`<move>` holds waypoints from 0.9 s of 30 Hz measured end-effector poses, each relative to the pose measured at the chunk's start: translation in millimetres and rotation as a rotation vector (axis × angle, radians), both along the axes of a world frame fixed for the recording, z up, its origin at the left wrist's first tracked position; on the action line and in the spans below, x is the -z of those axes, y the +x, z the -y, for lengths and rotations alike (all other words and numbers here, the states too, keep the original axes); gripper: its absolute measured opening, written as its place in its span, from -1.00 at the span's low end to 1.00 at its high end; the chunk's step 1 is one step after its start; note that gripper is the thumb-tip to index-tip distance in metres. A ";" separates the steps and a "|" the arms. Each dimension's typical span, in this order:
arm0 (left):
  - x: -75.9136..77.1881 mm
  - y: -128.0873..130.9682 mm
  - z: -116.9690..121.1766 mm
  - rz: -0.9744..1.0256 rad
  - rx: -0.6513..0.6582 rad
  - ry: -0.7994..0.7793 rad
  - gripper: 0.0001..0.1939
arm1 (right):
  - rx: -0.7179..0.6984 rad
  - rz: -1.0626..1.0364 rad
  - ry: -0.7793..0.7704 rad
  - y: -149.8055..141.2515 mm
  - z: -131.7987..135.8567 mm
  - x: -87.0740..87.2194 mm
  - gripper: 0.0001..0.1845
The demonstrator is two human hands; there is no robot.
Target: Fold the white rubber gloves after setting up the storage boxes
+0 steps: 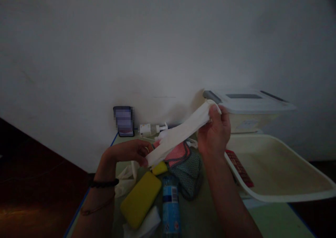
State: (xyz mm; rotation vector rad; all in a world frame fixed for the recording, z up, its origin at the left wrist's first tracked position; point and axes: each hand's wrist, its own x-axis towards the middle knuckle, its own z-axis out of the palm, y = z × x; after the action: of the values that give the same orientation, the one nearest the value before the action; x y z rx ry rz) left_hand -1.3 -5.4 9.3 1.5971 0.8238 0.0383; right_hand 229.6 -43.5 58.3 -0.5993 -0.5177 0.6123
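A long white strip of cloth (181, 131) stretches on a slant between both hands, higher at the right. My left hand (140, 152) pinches its lower end, while my right hand (216, 129) grips the upper end, where the cloth folds over. Beneath it lie pink and grey-green cloths (187, 171). Closer to me are a yellow sponge-like block (141, 199), a smaller yellow piece (159, 168) and a bottle with a blue label (170, 206). Another off-white cloth (127, 182) lies beside my left wrist.
A phone (124, 121) leans against the wall, with a white pump bottle (151, 130) lying beside it. On the right are an open cream basin (278, 168), a lidded box (249, 108) and a dark red patterned item (239, 168). White material (144, 224) lies at the front.
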 end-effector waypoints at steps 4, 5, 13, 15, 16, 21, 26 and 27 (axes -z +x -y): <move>-5.1 6.1 1.9 -0.073 0.008 0.075 -0.64 | -0.117 0.024 -0.040 -3.7 5.2 -2.7 -0.74; -7.6 7.6 3.1 -0.086 -0.002 0.136 -0.59 | -0.154 0.036 -0.059 -5.6 7.3 -3.7 -0.74; -27.9 33.5 23.0 0.236 -0.083 0.515 -0.25 | -0.466 0.138 -0.047 -18.8 32.5 -14.5 -0.80; -28.5 41.7 27.0 0.390 -0.030 0.495 -0.22 | -0.492 0.160 -0.043 -16.9 37.6 -16.8 -0.81; -28.4 45.0 28.4 0.448 -0.013 0.476 -0.22 | -0.491 0.167 -0.045 -15.1 39.5 -17.8 -0.81; -26.7 55.8 34.0 0.551 -0.025 0.363 -0.42 | -0.490 0.160 -0.083 -5.4 42.6 -21.5 -0.78; -22.5 70.0 39.7 0.716 -0.095 0.034 -0.46 | -0.478 0.167 -0.120 -4.3 37.4 -19.7 -0.74; -21.9 72.6 40.3 0.713 -0.102 0.000 -0.45 | -0.463 0.171 -0.125 -4.0 36.0 -19.0 -0.73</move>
State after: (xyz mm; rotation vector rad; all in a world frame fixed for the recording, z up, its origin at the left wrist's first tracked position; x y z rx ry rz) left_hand 71.4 -45.6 31.2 1.3928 0.3406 0.6423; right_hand 225.6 -79.5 77.3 -0.6583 -0.7933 1.0426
